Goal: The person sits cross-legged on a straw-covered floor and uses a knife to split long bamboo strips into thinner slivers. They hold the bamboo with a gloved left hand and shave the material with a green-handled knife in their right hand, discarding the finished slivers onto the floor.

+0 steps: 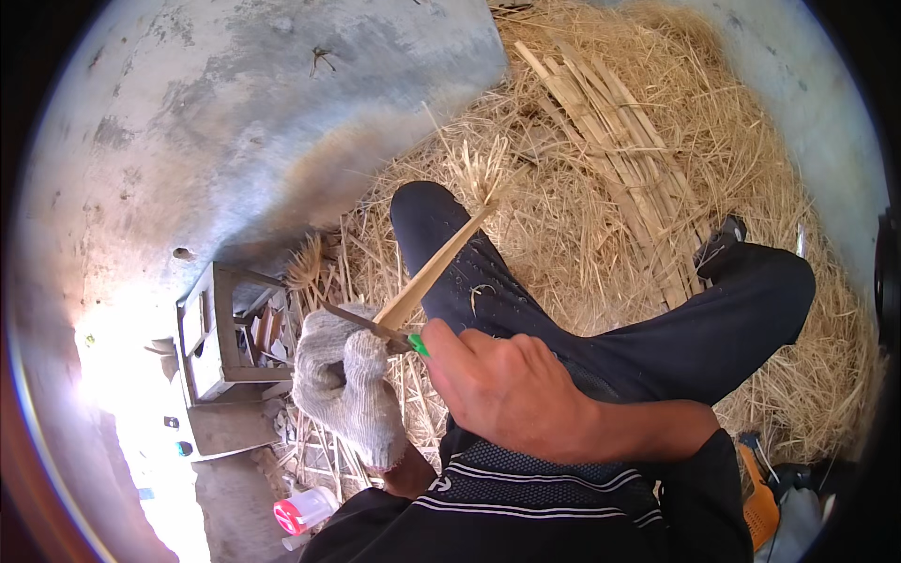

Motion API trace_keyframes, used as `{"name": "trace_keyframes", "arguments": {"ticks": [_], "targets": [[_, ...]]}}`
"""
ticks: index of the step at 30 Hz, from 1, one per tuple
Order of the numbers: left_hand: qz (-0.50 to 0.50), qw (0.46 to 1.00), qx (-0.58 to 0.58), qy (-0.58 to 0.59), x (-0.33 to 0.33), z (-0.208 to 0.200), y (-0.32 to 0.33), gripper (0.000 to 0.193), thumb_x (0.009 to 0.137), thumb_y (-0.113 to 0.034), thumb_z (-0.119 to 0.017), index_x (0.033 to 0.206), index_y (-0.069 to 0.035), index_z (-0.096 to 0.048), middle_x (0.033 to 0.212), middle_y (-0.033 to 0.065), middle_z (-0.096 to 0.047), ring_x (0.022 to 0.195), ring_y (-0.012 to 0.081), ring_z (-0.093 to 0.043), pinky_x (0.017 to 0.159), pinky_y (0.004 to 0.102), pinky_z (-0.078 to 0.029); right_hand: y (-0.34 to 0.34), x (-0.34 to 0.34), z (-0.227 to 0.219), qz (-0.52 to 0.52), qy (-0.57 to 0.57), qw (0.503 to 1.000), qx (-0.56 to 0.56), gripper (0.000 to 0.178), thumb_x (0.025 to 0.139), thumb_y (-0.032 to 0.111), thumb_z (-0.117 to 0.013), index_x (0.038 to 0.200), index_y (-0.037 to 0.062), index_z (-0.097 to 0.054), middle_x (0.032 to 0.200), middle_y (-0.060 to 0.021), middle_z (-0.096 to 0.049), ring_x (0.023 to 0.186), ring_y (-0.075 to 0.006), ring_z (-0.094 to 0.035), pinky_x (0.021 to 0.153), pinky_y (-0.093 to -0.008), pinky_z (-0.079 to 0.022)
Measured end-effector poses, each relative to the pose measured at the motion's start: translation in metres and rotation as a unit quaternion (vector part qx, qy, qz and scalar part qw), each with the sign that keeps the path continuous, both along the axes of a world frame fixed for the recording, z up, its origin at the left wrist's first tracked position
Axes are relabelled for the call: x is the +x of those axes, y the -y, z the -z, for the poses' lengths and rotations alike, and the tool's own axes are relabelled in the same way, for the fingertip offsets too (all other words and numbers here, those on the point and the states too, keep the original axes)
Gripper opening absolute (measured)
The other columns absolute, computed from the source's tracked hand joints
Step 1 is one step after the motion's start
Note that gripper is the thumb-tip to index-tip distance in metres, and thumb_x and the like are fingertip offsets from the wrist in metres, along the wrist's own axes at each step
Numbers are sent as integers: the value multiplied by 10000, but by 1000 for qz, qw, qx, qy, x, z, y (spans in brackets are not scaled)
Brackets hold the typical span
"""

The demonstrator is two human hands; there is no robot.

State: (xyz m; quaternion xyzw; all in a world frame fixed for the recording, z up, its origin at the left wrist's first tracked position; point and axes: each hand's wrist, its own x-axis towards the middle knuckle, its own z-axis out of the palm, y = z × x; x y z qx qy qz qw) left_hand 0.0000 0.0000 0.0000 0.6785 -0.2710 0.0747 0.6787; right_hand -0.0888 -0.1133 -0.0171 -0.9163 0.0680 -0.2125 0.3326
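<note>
Right hand [511, 389]: bare, fingers closed around the green-tipped handle of a knife [361, 322].
Left hand [349, 385]: in a pale knitted glove, fingers curled, gripping the near end of a wood strip [434, 275].
Wood strip: beneath the blade at the glove, slanting over the left leg [469, 272] to a frayed, fanned tip.
Jar [306, 509]: clear, red-lidded, near the left elbow.
Straw [582, 272]: spread around the crossed legs.
Slats [624, 155]: long, bundled on the straw.
Wooden cabinet [208, 330]: open-fronted, at left.
Wall [253, 103]: stained, grey, behind.
</note>
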Motion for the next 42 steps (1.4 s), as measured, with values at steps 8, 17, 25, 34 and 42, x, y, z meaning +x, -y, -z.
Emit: {"name": "trace_keyframes", "arguments": {"ticks": [8, 17, 25, 34, 42], "targets": [[9, 995, 62, 83, -2, -1, 11, 306, 941, -256, -652, 861, 34, -591, 766, 124, -621, 722, 172, -585, 680, 282, -485, 49, 7, 71, 132, -108, 985, -4, 149, 975, 185, -515, 946, 41, -495, 575, -125, -609, 466, -300, -634, 402, -426, -496], [-29, 985, 82, 149, 2, -4, 16, 301, 943, -246, -639, 846, 33, -578, 786, 144, -623, 732, 181, -565, 663, 308, -453, 42, 19, 42, 89, -137, 986, 37, 188, 974, 214, -531, 928, 33, -515, 569, -186, -591, 558, -395, -631, 469, -487, -478], [-40, 992, 21, 117, 4, 4, 14, 282, 871, -222, -738, 829, 23, -607, 826, 150, -648, 780, 203, -592, 634, 303, -492, 39, 28, 43, 28, 28, 999, 15, 176, 970, 215, -547, 929, 50, -502, 569, -164, -579, 534, -382, -620, 474, -482, -491], [-66, 993, 39, 88, 10, 3, 8, 283, 924, -246, -672, 816, -2, -577, 865, 149, -636, 791, 202, -593, 699, 330, -500, 42, 41, 81, 84, 3, 996, -21, 142, 960, 203, -551, 933, 70, -510, 552, -154, -586, 519, -379, -620, 478, -488, -492], [-91, 985, 68, 127, 16, 2, 11, 288, 971, -259, -613, 829, -15, -553, 618, 94, -623, 791, 182, -591, 771, 393, -470, 42, 53, 87, 106, -62, 991, -49, 100, 945, 125, -506, 973, 31, -488, 601, -162, -611, 561, -353, -662, 474, -458, -525]]}}
